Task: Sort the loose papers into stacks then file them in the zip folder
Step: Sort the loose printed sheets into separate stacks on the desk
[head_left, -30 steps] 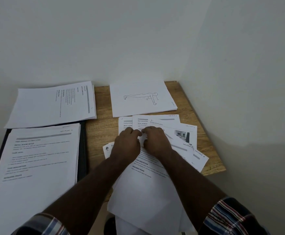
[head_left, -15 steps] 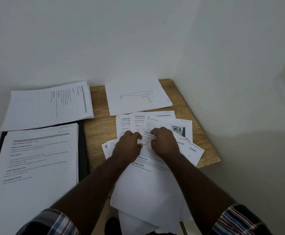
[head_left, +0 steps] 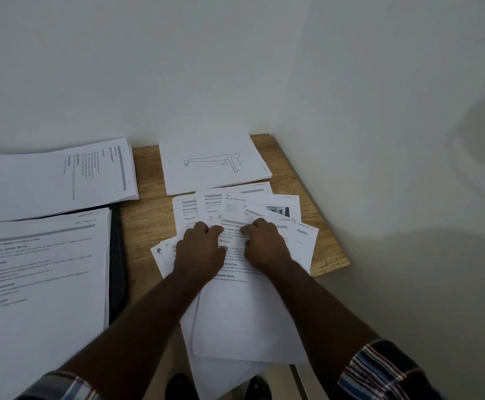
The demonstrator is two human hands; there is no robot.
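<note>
A fan of loose printed papers (head_left: pixel 293 215) lies on the right half of the wooden table (head_left: pixel 146 220). Its top sheet (head_left: pixel 235 313) hangs over the near edge. My left hand (head_left: pixel 200 249) and my right hand (head_left: pixel 264 246) sit side by side on the fan, fingers curled, pinching at the upper part of the top sheet. Sorted stacks lie around them: one with a push-up drawing (head_left: pixel 206 174) at the back, one at the back left (head_left: pixel 48 180), and one (head_left: pixel 33 284) lying on the black zip folder (head_left: pixel 117 255).
White walls close the table in at the back and along the right side (head_left: pixel 379 168). Bare wood shows between the folder and the fan. The table's near right corner (head_left: pixel 339 264) ends close to my right forearm. Below the overhanging sheets, dark shoes (head_left: pixel 177 385) show on the floor.
My two hands, touching over the fan a second ago, have drawn slightly apart across the top sheet. The fanned sheets under them have shifted a little.
</note>
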